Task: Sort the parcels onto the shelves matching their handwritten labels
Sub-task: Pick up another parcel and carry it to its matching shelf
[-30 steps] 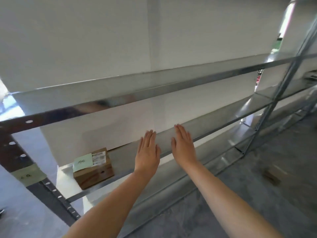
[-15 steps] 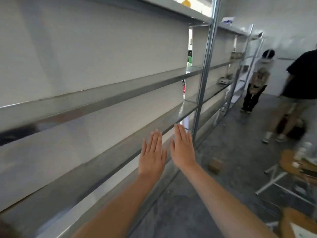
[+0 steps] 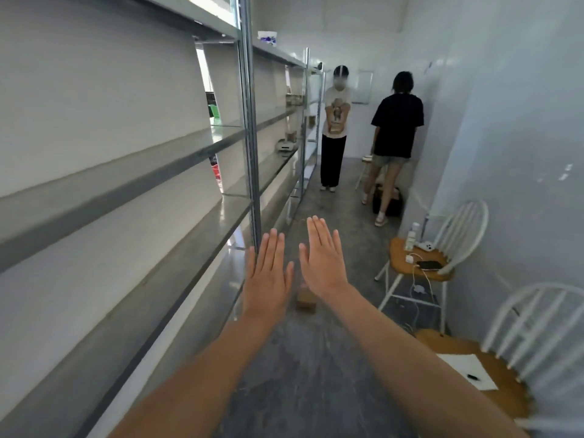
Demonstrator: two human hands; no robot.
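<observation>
My left hand (image 3: 268,276) and my right hand (image 3: 322,260) are stretched out in front of me, flat, fingers together, palms down, holding nothing. A small brown cardboard parcel (image 3: 306,301) lies on the grey floor just beyond and below them, partly hidden by my right wrist. Long metal shelves (image 3: 177,159) run along the left side, bare in the near part. Farther down the shelves stand a few small parcels (image 3: 290,135) and a white item (image 3: 286,147).
Two people stand in the aisle ahead: one in a light shirt (image 3: 336,121) holding a small box, one in a black shirt (image 3: 395,128) facing away. Two white chairs with wooden seats (image 3: 420,260) (image 3: 493,374) line the right wall, with a phone, cable, bottle and paper.
My view has swung right, from facing the shelves with a labelled box to looking down the aisle. Both hands stay flat and outstretched, holding nothing.
</observation>
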